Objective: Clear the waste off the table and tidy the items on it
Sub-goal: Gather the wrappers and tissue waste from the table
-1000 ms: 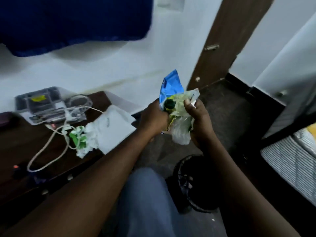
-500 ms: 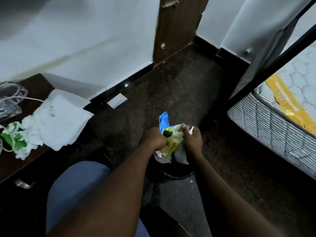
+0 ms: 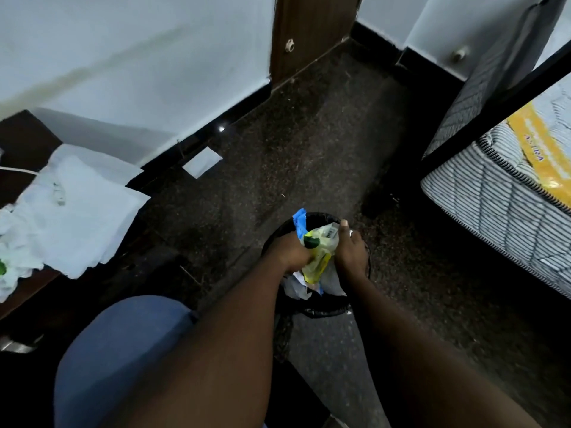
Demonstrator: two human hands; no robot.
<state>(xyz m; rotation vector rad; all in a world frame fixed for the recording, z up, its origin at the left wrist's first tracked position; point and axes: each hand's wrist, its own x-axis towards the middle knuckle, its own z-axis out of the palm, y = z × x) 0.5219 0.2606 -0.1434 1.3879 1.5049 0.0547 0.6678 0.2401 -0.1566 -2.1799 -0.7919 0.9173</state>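
The left hand [image 3: 289,253] and right hand [image 3: 350,253] together gripped one wrapper bundle [image 3: 318,247], seemingly three wrappers, over one black bin [image 3: 327,308]; one paper pile [image 3: 83,211] overhung the right edge of the tabletop [image 3: 24,140].

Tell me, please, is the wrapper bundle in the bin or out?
Not dropped in: left hand and right hand grip the wrapper bundle over the black bin.

No legible text recorded. On the mattress [image 3: 494,211], a yellow band [image 3: 543,156] carries short purple lettering near its edge, too blurred to read. On the bundle of wrappers [image 3: 318,254], a small white label [image 3: 330,233] shows dark barcode-like print, with characters too small to resolve.
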